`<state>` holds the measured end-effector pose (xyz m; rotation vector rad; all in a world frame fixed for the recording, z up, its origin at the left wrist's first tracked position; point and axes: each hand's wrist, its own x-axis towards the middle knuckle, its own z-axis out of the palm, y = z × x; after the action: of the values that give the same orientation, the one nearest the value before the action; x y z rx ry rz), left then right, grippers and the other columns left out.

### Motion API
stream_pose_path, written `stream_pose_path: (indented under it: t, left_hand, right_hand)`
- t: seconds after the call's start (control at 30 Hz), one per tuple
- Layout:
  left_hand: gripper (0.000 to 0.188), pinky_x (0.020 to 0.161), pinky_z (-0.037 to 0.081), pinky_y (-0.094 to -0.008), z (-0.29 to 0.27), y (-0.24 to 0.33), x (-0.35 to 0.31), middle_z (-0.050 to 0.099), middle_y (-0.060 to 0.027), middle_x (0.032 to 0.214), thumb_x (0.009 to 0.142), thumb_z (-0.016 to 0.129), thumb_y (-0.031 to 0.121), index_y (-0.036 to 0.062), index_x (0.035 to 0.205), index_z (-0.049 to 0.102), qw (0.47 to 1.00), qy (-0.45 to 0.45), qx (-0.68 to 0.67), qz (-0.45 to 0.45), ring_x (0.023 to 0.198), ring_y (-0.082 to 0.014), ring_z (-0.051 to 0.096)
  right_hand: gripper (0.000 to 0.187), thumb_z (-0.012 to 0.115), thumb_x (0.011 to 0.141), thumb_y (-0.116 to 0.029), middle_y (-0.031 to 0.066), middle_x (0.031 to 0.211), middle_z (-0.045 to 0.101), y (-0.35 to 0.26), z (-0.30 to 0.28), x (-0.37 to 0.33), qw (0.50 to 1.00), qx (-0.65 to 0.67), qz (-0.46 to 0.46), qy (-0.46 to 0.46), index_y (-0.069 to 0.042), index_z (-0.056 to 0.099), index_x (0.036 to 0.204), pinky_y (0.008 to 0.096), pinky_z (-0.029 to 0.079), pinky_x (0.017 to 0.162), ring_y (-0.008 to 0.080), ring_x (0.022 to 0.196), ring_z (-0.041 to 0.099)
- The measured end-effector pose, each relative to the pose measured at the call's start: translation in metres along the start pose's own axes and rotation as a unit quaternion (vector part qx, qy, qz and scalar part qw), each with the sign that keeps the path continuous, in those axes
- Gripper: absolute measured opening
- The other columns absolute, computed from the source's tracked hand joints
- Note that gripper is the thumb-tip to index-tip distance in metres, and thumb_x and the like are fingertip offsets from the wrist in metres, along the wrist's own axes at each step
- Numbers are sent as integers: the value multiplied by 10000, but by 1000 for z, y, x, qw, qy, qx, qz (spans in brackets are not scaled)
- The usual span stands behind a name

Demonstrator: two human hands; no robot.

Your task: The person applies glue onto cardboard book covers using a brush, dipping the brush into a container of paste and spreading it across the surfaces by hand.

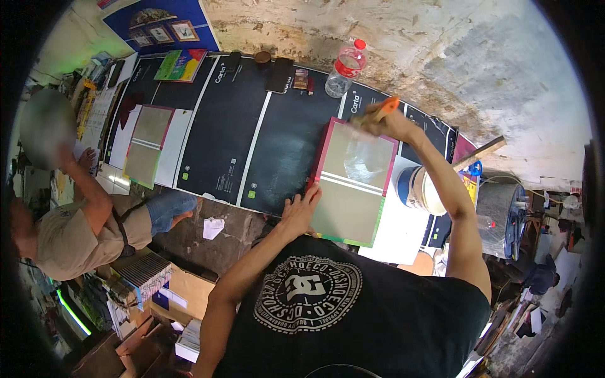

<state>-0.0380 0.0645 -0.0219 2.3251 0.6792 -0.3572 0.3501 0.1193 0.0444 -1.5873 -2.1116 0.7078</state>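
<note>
A book cover of grey boards [353, 217] lies open on the dark tabletop, with pink turned-in edges at the far half and green at the near half. White strips cross between its two boards. My right hand [392, 125] is closed around a brush with an orange handle [389, 106], over the cover's far edge; the bristles are blurred. A wet, shiny patch [364, 160] shows on the far board. My left hand [301, 209] rests at the cover's left edge, its fingers stretched out and holding nothing.
A white bucket [411, 188] stands right of the cover, on white paper [403, 239]. Behind are a plastic bottle with red cap [345, 70] and a dark phone-like slab [280, 75]. Another cover [151, 129] lies at left, near a co-worker [82, 233]. A dark drum [498, 217] is at right.
</note>
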Motion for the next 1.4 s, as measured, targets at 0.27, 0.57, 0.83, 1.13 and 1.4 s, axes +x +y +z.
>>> stream_pose_path:
  t: [0.27, 0.57, 0.83, 1.13, 1.4]
  left_hand:
    - [1256, 996, 423, -665, -5, 4, -1, 186, -64, 1627, 510, 959, 187, 90, 1544, 254, 999, -6, -31, -7, 1251, -432, 478]
    - [1276, 988, 432, -655, -1, 1, -1, 175, -69, 1633, 498, 961, 174, 85, 1548, 243, 999, -2, -30, -15, 1246, -431, 492]
    - [1310, 963, 450, -635, 6, 2, 0, 141, -71, 1646, 485, 969, 197, 90, 1556, 223, 1000, 4, 2, -5, 1240, -412, 505]
    - [1319, 979, 446, -636, 2, 3, 2, 145, -57, 1644, 473, 971, 199, 102, 1560, 230, 1000, 12, -9, 4, 1236, -406, 513]
    - [1334, 983, 442, -653, 6, -1, 0, 155, -52, 1639, 455, 988, 248, 111, 1552, 241, 1000, 13, -13, 3, 1254, -434, 501]
  right_hand:
    - [239, 786, 808, -299, 121, 837, 707, 11, -8, 52, 992, -124, -5, 33, -105, 723, 932, 382, 522, 671, 306, 752, 670]
    - [266, 709, 851, -277, 100, 913, 723, 16, 4, 78, 981, -127, -141, 37, -139, 748, 1075, 385, 531, 722, 305, 818, 688]
    - [225, 717, 830, -325, 124, 837, 666, 30, 24, 78, 981, -178, -68, 47, -116, 679, 903, 425, 522, 699, 354, 817, 649]
    - [170, 728, 846, -249, 80, 853, 728, 18, 30, 38, 990, -31, -115, -73, -81, 745, 860, 367, 543, 699, 279, 789, 684]
    - [338, 699, 876, -257, 131, 1039, 691, -10, 50, -25, 999, 41, 6, 5, -61, 694, 1153, 337, 512, 685, 234, 821, 651]
